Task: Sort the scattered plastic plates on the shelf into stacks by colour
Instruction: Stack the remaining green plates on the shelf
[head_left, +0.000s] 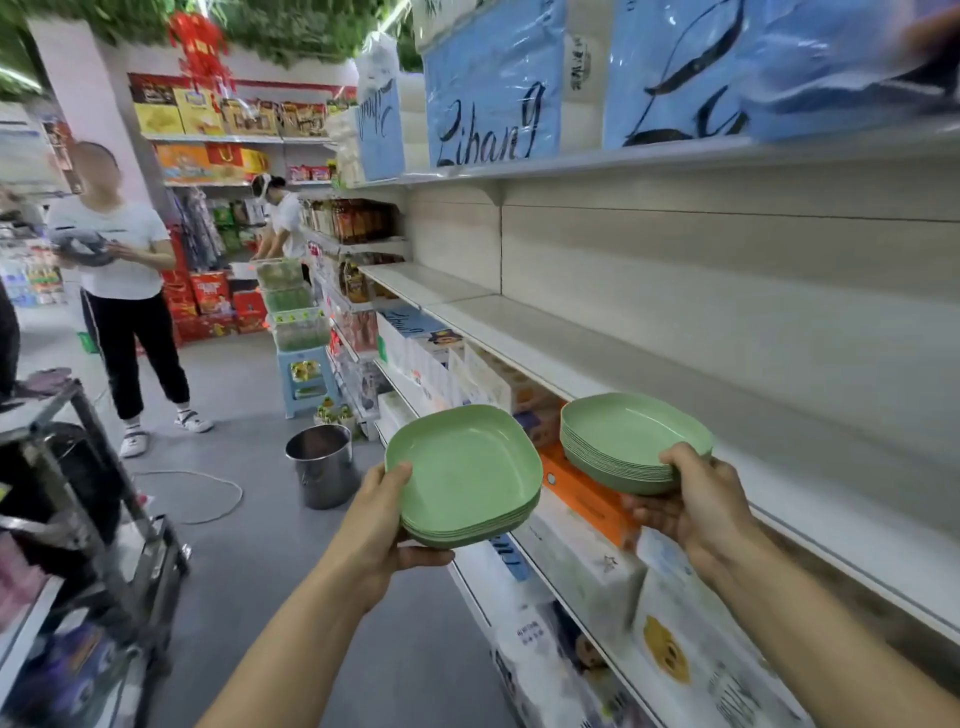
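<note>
Green plastic, both stacks. Gripped the squarish stack (467, 467) in left hand (382, 525), thumb over near rim, fingers (426, 558) curled beneath, out over the aisle floor (249, 395); clasped the rounder stack (623, 441) in right hand (698, 499) likewise, at front edge of the shelf (675, 358), stacks apart

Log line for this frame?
left hand: grips short green plate stack | right hand: grips tall green plate stack | phase: both stacks held near shelf
</note>
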